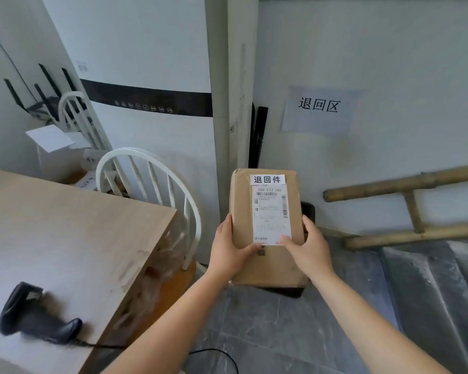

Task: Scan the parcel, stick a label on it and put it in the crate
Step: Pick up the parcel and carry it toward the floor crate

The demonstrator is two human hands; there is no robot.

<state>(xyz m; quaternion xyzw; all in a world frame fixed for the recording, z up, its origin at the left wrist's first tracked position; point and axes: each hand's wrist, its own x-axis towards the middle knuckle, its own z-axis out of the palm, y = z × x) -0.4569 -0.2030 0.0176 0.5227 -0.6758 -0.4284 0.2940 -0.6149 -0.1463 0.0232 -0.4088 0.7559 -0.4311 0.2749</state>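
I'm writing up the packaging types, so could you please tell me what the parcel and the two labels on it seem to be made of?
The parcel looks like matte brown kraft paper or cardboard, creased along its top edge. The shipping label seems thin white paper, printed with barcodes. The small label above it looks like white paper with bold black characters.

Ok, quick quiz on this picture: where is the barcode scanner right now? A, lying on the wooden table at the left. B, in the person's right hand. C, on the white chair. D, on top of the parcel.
A: the dark scanner lies on the wooden table, its cable trailing off the edge, while the left hand and the right hand both grip the parcel.
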